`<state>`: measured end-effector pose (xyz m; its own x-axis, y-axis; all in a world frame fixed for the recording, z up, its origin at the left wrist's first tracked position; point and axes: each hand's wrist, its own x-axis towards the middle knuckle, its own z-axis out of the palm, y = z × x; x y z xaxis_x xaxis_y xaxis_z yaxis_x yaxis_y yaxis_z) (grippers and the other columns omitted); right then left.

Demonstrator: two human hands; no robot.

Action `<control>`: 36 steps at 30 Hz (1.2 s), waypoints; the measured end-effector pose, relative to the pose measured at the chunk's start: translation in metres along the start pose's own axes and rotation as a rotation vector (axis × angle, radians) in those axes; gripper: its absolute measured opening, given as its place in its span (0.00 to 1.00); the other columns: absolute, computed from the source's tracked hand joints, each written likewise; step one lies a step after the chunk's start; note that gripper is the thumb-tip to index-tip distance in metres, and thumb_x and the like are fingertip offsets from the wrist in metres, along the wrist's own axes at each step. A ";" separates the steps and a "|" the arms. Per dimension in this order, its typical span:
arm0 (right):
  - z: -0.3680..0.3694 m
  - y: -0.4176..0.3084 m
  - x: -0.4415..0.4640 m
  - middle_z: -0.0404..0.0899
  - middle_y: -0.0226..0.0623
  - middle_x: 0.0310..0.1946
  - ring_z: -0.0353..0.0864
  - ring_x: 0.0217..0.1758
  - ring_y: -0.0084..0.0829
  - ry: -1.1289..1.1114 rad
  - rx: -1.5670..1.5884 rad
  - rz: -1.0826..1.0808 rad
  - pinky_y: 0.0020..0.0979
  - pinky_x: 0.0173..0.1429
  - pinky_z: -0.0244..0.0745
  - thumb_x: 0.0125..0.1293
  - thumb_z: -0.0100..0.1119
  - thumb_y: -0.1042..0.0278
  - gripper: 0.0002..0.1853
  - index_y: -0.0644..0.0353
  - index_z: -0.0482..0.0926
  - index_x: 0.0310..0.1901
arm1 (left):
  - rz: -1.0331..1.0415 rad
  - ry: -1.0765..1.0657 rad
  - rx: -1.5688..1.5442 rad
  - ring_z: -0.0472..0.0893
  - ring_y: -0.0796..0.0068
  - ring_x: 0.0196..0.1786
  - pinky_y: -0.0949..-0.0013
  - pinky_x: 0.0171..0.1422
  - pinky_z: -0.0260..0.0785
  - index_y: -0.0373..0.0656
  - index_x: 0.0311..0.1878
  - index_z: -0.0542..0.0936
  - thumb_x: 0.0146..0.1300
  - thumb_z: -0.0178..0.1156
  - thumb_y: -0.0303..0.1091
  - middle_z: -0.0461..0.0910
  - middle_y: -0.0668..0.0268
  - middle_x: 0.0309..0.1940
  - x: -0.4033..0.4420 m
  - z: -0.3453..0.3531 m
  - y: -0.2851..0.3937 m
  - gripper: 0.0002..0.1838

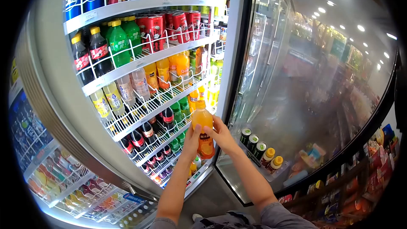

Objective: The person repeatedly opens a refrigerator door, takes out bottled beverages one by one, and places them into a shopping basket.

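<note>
An orange juice bottle (202, 119) with an orange cap is held upright between my two hands, in front of the open fridge. My left hand (191, 141) grips its left side, thumb against the dark label. From the right, my right hand (221, 134) closes on it, with the thumb across the front. Both hands cover parts of the label, and the fingers behind the bottle are hidden. Nearest behind it is a wire shelf (140, 118) with orange drink bottles (182, 65) and clear bottles (125, 89).
Red cans (154, 32), green soda bottles (118, 44) and cola bottles (98, 46) fill higher shelves. The fogged glass door (296, 89) stands open on the right, with several cans and yellow-capped bottles (268, 156) near its bottom. Packaged goods (352, 186) line the lower right. Another fridge (63, 161) is at left.
</note>
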<state>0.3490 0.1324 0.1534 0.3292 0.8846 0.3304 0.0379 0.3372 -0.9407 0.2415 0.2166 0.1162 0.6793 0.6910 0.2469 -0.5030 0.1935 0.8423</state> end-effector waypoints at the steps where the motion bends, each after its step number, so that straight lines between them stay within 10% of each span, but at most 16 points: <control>1: -0.002 0.002 -0.007 0.69 0.36 0.59 0.72 0.62 0.28 0.008 0.002 -0.010 0.32 0.64 0.71 0.69 0.62 0.58 0.33 0.58 0.62 0.71 | 0.014 0.008 -0.002 0.70 0.71 0.65 0.67 0.69 0.62 0.38 0.72 0.61 0.76 0.50 0.50 0.70 0.60 0.63 -0.007 0.006 -0.004 0.31; 17: -0.017 -0.018 -0.137 0.73 0.32 0.56 0.76 0.57 0.24 -0.232 0.342 0.146 0.27 0.60 0.72 0.71 0.61 0.63 0.28 0.63 0.66 0.68 | 0.047 0.210 -0.144 0.68 0.67 0.69 0.61 0.73 0.59 0.45 0.74 0.58 0.75 0.50 0.48 0.68 0.63 0.67 -0.169 0.094 -0.018 0.31; 36: 0.172 -0.026 -0.240 0.64 0.31 0.41 0.71 0.43 0.20 -0.799 0.130 0.050 0.24 0.49 0.72 0.71 0.60 0.57 0.26 0.61 0.73 0.66 | 0.320 0.691 -0.095 0.76 0.67 0.59 0.60 0.65 0.68 0.42 0.68 0.66 0.76 0.41 0.56 0.75 0.62 0.59 -0.406 0.045 0.045 0.30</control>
<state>0.1069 -0.0330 0.1124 -0.4471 0.8461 0.2900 -0.0852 0.2825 -0.9555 -0.0331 -0.0870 0.0756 0.0202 0.9958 0.0898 -0.6835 -0.0518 0.7281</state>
